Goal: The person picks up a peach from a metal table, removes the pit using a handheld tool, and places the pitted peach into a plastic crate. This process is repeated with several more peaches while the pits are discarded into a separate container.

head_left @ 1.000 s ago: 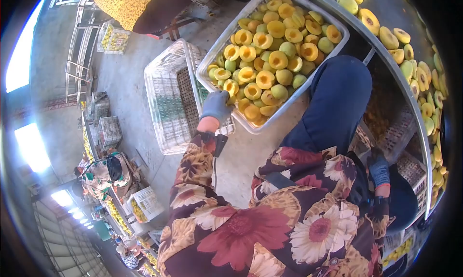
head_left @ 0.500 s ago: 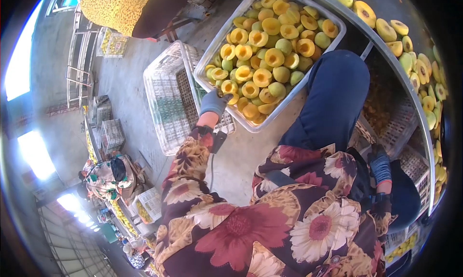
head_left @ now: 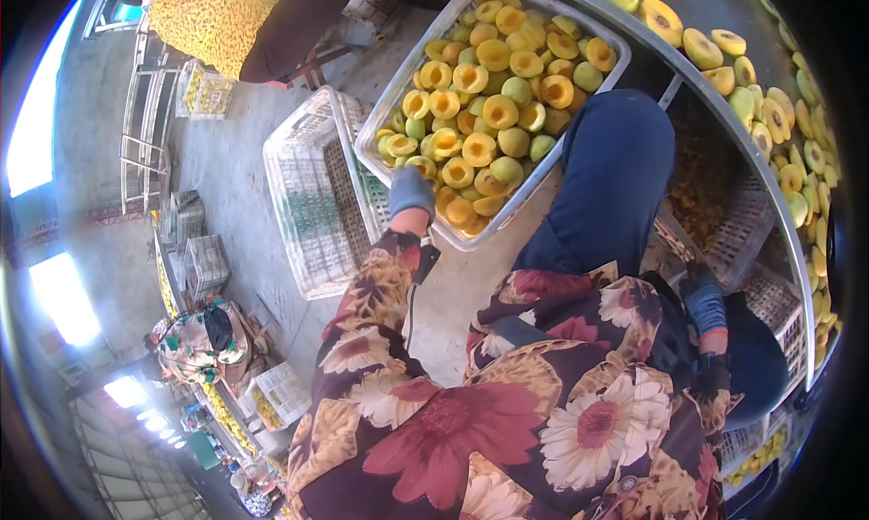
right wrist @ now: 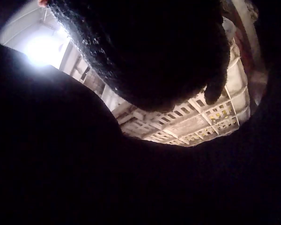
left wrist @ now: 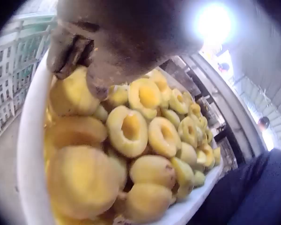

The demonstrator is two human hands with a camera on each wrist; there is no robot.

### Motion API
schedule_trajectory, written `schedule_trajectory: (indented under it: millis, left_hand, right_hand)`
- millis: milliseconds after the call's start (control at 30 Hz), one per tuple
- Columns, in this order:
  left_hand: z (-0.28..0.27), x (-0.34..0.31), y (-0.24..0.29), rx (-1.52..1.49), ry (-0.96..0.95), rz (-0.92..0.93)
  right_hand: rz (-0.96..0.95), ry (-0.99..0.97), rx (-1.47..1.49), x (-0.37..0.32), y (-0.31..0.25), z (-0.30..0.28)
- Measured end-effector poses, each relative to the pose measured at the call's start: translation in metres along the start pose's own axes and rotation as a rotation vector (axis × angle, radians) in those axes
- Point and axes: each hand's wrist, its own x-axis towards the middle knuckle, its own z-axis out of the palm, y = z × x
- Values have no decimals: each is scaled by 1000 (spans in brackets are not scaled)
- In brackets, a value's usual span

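Note:
A large white crate (head_left: 364, 151), tilted across the head view, is heaped with halved yellow peaches (head_left: 500, 113), many showing a hollow where the pit was. My gloved left hand (head_left: 412, 194) reaches over its near left rim. In the left wrist view bent fingers (left wrist: 97, 83) lie on either side of a peach half (left wrist: 75, 96) beside the rim and pinch it. My gloved right hand (head_left: 704, 303) hangs low at my right side by a slatted crate. Its underside is dark in the right wrist view, and I cannot tell whether it holds anything.
An empty white crate (head_left: 290, 190) stands on the floor left of the full one. A metal-edged table (head_left: 744, 126) with more peach halves (head_left: 778, 117) curves along the right. My bent knee (head_left: 625, 140) is beside the crate. Other people work further off.
My left hand has shifted slightly right, further over the crate's rim toward the fruit. The whole scene drifts a little left in the head view. My right hand stays low at my side.

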Motion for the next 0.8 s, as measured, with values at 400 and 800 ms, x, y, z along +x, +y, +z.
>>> schedule_trajectory:
  millis: [400,800]
  left_hand:
    - [-27,77,29,352,-243,397]
    - [-220,-34,488,-406,-290,1192]
  right_hand:
    - [56,372,77,-32,-56,-99]
    - [36,182,251,-27,-19,-132]
